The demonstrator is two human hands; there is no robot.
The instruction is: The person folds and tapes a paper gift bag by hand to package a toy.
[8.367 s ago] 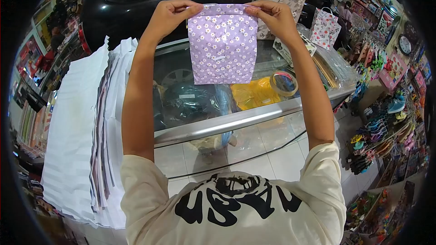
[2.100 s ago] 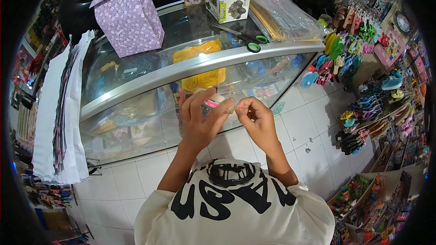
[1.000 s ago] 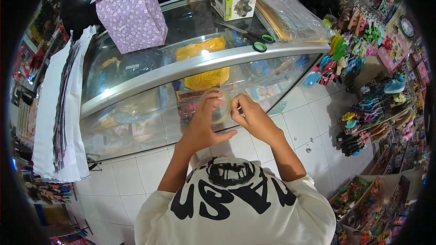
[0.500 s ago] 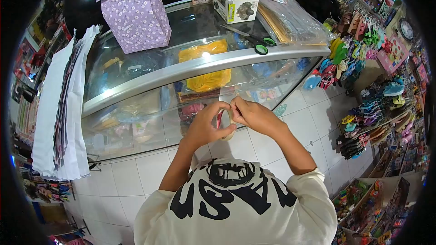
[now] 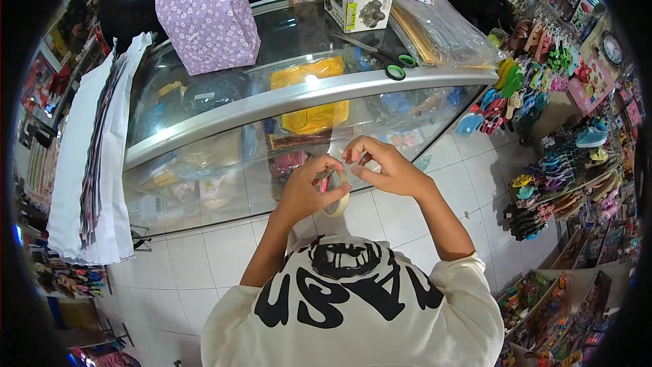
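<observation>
**Tape roll held in front of the glass display case**

The left hand (image 5: 303, 190) grips a round, translucent tape roll (image 5: 335, 194) below the curved glass surface (image 5: 204, 95). The right hand (image 5: 384, 168) pinches its edge. Far left on the glass stands a lilac flowered paper bag (image 5: 206, 13); green-handled scissors (image 5: 390, 64) lie right.

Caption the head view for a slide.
Left hand holds a tape roll while right hand picks at it, before a glass counter.
</observation>
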